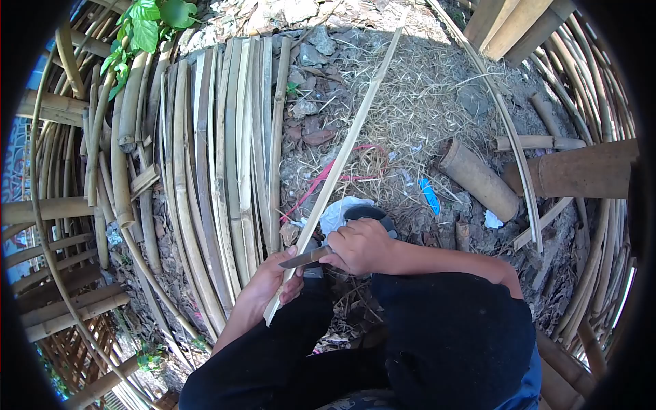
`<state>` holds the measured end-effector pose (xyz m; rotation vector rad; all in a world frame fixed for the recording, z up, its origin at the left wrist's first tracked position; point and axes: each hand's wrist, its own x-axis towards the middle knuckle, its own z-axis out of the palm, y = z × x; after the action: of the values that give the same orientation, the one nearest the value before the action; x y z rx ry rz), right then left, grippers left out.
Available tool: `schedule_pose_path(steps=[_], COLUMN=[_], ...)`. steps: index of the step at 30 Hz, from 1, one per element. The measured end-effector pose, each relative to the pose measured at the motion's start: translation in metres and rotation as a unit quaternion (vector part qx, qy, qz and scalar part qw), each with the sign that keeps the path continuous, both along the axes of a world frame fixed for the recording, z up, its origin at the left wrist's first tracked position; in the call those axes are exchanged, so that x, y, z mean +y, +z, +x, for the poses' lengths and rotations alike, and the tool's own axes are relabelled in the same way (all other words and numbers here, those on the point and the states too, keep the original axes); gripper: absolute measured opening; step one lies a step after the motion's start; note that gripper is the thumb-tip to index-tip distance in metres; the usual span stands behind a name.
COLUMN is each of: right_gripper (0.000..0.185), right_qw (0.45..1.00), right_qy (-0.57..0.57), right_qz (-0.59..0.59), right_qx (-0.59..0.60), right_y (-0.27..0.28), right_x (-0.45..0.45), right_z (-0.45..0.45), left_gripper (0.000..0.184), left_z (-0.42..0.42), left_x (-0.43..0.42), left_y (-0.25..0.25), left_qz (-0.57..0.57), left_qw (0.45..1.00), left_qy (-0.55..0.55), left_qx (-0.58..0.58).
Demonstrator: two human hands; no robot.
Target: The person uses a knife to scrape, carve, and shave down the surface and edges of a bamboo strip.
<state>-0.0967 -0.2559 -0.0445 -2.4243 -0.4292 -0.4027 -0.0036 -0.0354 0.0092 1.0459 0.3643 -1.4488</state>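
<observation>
A long pale bamboo strip (350, 140) runs from my lap up toward the top of the view, slanting right. Near its lower end my left hand (266, 283) is closed around it, the fingers wrapped on both sides. My right hand (359, 246) is closed on the handle of a knife (304, 259). The blade points left and lies across the strip, just beside my left thumb. Most of the knife handle is hidden inside my right fist.
Many bamboo strips (239, 137) lie side by side at the left. A cut bamboo tube (478, 179), a blue object (430, 196), a pink ribbon (321, 179) and dry shavings (403, 102) are on the ground ahead. Bamboo poles (588, 169) stand at the right.
</observation>
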Motion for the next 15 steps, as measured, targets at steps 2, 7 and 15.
schedule_pose_path(steps=[2, 7, 15], right_gripper=[0.042, 0.039, 0.041], right_qw=[0.997, 0.993, 0.981], right_qy=[-0.054, -0.095, -0.179], right_qz=[-0.05, -0.075, -0.073], right_qx=[-0.038, -0.009, -0.003], right_y=[0.004, -0.006, -0.02], right_x=[-0.003, -0.023, -0.053], right_z=[0.0, 0.002, 0.016], left_gripper=[0.047, 0.048, 0.046], left_z=[0.002, 0.002, 0.004], left_x=[0.001, 0.003, 0.004], left_y=[0.001, -0.002, -0.003], left_qz=[-0.023, -0.034, -0.041], left_qw=[1.0, 0.999, 0.999], left_qy=[0.007, -0.006, -0.001], left_qx=[0.009, 0.022, 0.008])
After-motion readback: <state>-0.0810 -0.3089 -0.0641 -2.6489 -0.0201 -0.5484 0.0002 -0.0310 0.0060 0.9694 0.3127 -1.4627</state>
